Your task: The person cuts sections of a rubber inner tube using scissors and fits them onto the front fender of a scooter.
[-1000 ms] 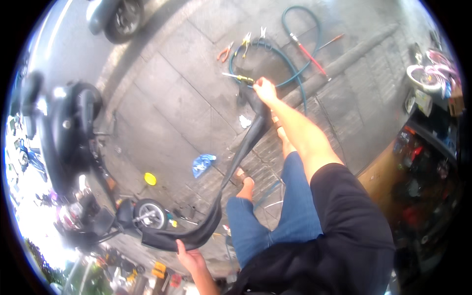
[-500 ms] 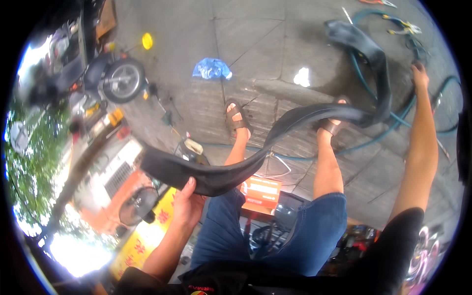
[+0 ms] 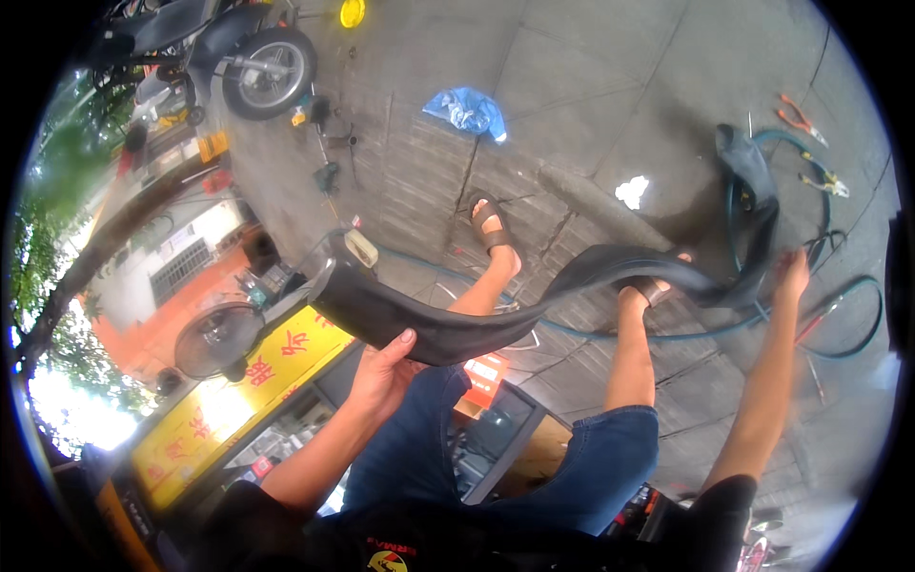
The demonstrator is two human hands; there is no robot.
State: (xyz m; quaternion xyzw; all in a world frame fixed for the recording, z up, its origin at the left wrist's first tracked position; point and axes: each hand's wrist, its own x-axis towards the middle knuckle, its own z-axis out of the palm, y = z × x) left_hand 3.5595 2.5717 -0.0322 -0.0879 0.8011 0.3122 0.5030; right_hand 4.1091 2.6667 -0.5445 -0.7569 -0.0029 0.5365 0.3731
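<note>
A long black rubber inner tube (image 3: 431, 336) lies twisted across the view above my legs, its far end on the pavement among a coiled teal hose. My left hand (image 3: 381, 370) grips the near end, thumb on top. At the right, my right hand (image 3: 791, 272) has its fingers bent together beside the tube's far loop and some dark looped handles; what it holds is too small to make out. Orange-handled pliers (image 3: 797, 118) and yellow-handled pliers (image 3: 824, 186) lie just beyond. The teal hose (image 3: 858, 349) also forms a loop right of my right hand.
A blue plastic bag (image 3: 464, 110), white scrap (image 3: 632, 191) and yellow disc (image 3: 352, 13) lie on the pavement. Scooter wheel (image 3: 267, 74) is upper left; fan (image 3: 214, 343) and yellow signboard (image 3: 229, 405) are left, a cabinet (image 3: 500, 448) beneath my legs.
The view has swung round, bringing the signboard and fan in. Since half a second ago my right hand sits lower in view; my left hand still holds the tube.
</note>
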